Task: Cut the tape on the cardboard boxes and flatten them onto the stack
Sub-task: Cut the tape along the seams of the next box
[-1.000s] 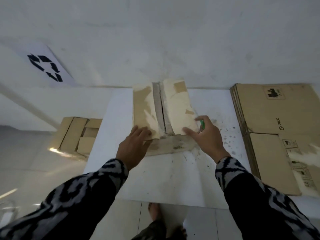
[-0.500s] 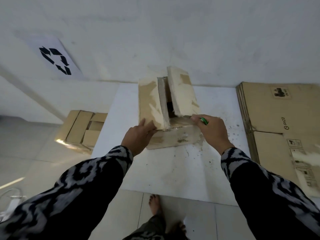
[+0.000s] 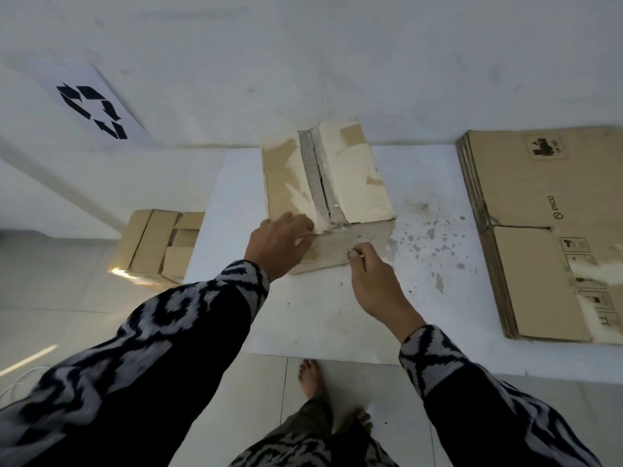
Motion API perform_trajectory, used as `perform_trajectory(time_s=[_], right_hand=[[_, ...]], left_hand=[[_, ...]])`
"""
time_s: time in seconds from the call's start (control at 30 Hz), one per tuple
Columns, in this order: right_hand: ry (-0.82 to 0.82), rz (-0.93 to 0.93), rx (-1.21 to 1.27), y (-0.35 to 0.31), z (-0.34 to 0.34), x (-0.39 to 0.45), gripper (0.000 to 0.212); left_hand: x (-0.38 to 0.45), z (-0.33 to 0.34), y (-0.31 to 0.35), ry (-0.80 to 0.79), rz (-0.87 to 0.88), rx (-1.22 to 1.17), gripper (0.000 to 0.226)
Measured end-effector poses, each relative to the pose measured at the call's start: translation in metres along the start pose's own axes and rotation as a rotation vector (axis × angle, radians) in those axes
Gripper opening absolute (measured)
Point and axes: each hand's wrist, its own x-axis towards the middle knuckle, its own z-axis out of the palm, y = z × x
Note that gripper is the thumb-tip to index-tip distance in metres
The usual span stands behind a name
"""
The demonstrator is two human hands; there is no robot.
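A worn cardboard box (image 3: 354, 176) stands on the white table (image 3: 303, 318), its two top flaps lying shut with a torn seam between them. My left hand (image 3: 279, 244) presses on the box's near left corner, fingers spread over the flap. My right hand (image 3: 374, 281) pinches a small cutter (image 3: 354, 251) against the box's front face, just below the seam; the tool is almost wholly hidden in the fingers. The stack of flattened boxes (image 3: 539, 230) lies at the table's right side.
A flattened box (image 3: 158, 244) lies on the tiled floor left of the table. A sheet with a recycling symbol (image 3: 92, 111) hangs on the wall at the left. My bare foot (image 3: 312, 375) stands by the table's near edge. The wall is directly behind the box.
Half a second ago the flaps were lifted apart; they now lie shut. My right hand has dropped from the right flap's edge to the front face. My left hand stays at the left corner.
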Motion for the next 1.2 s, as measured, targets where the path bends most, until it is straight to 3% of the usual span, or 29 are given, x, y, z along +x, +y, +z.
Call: perform_trajectory(time_s=[0.1,0.33,0.7,0.8,0.9,1.0,1.1,1.2], right_hand=[[-0.035,0.036,-0.012,-0.005,0.003,0.002,0.029],[-0.087,0.304,0.440,-0.017,0.007,0.014,0.031],[-0.068,0.374,0.509,-0.032,0.014,0.017,0.031],[-0.095,0.360,0.463,-0.029,0.014,0.016,0.032],[-0.082,0.257,0.233,-0.025,0.009,0.003,0.032],[0.149,0.097,-0.006,-0.016,-0.006,-0.011,0.035],[0.365,0.225,-0.092,0.019,-0.027,0.006,0.034],[0.229,0.437,-0.195,0.079,-0.038,0.022,0.053]], left_hand=[[0.006,-0.002,0.000,-0.036,-0.045,-0.026,0.016],[0.014,-0.012,0.000,-0.113,-0.084,-0.021,0.020],[0.011,-0.014,-0.003,-0.027,-0.092,-0.164,0.013],[0.008,-0.016,-0.003,-0.018,-0.093,-0.178,0.013],[0.007,-0.016,-0.003,0.003,-0.098,-0.196,0.012],[0.002,-0.015,-0.004,-0.009,-0.083,-0.188,0.012],[-0.007,-0.005,-0.011,-0.075,-0.087,-0.127,0.020],[-0.009,0.011,-0.018,-0.085,-0.104,-0.208,0.022]])
